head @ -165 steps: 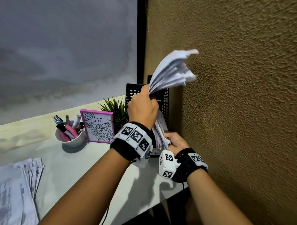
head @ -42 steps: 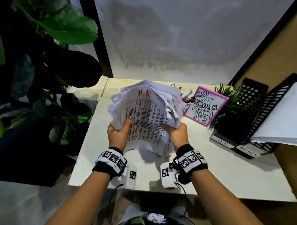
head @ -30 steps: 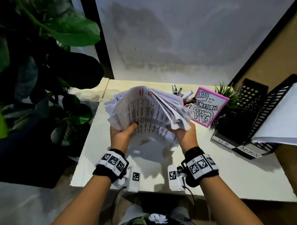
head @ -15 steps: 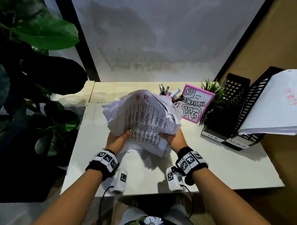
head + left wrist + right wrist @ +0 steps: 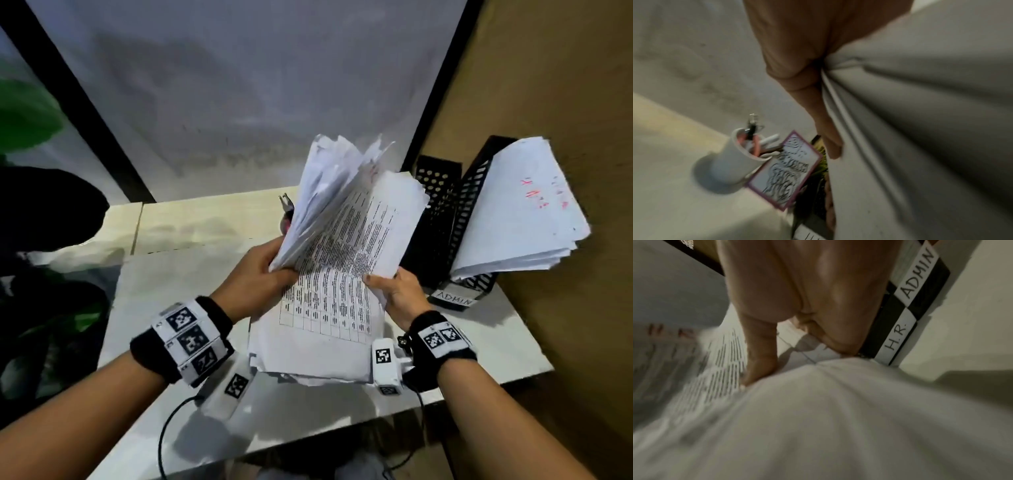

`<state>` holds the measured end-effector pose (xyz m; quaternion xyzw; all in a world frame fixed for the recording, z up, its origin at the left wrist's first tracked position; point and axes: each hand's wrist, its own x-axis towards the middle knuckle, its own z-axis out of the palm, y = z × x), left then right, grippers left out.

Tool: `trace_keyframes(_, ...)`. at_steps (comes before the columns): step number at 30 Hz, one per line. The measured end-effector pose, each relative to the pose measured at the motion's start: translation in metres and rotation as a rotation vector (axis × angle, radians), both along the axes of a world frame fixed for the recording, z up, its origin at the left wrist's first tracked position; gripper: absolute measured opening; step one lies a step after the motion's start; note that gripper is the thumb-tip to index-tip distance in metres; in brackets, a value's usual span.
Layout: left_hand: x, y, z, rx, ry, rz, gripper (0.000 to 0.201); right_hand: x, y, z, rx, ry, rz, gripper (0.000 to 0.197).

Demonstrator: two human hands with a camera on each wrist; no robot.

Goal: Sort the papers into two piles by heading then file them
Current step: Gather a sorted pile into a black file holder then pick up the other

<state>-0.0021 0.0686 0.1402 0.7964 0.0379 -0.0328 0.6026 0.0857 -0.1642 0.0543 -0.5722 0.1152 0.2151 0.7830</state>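
Your left hand [image 5: 255, 274] and right hand [image 5: 399, 291] each clamped one paper stack [image 5: 337, 274], thumbs on top | two black file trays [image 5: 440, 212], one filled.

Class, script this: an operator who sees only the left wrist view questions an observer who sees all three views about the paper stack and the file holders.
Operator: My view shows fingers against a paper stack. Does the other hand hold it too?
Observer: Yes. The right hand grips its right edge, thumb on top, while the left hand grips its left edge.
Operator: Which holder has papers in it?
Observer: The ADMIN holder holds a sheaf of filed papers. Nothing sticks out of the H.R. holder.
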Motion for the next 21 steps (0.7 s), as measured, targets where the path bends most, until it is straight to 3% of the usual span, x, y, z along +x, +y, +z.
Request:
trace_keyframes(2, 0.023, -0.015, 0.026, 0.06, -0.033, -0.043, 0.033, 0.011, -0.015, -0.008, -0.066, -0.079, -0.122, 0.008)
trace_keyframes(5, 0.065, -0.031, 0.06, 0.202, -0.093, -0.079, 0.037, 0.039, -0.047, -0.023, -0.507, -0.269, -0.259, 0.009)
trace_keyframes(8, 0.108, -0.051, 0.085, 0.317, -0.098, -0.083, 0.04, 0.055, -0.069, -0.03, -1.03, -0.402, -0.033, 0.019)
trace_keyframes(11, 0.144, -0.082, 0.1, 0.446, -0.099, -0.137, 0.038, 0.059, -0.076, -0.036, -1.249, -0.331, 0.325, 0.023)
trace_keyframes(12, 0.156, -0.092, 0.1, 0.482, -0.081, -0.159, 0.038, 0.061, -0.079, -0.044, -1.356, -0.389, 0.414, 0.029)
trace_keyframes(15, 0.188, -0.123, 0.089, 0.539, 0.029, -0.221, 0.036, 0.059, -0.083, -0.075, -1.039, -0.249, 0.221, 0.033)
trace_keyframes(17, 0.206, -0.137, 0.079, 0.594, 0.083, -0.246, 0.041, 0.039, -0.081, -0.059, -1.309, -0.344, 0.502, 0.033)
trace_keyframes(19, 0.222, -0.147, 0.073, 0.623, 0.103, -0.249, 0.042, 0.036, -0.083, -0.061, -1.441, -0.375, 0.587, 0.038)
trace_keyframes(21, 0.234, -0.155, 0.07, 0.646, 0.102, -0.234, 0.04, 0.033, -0.083, -0.057, -1.428, -0.344, 0.585, 0.034)
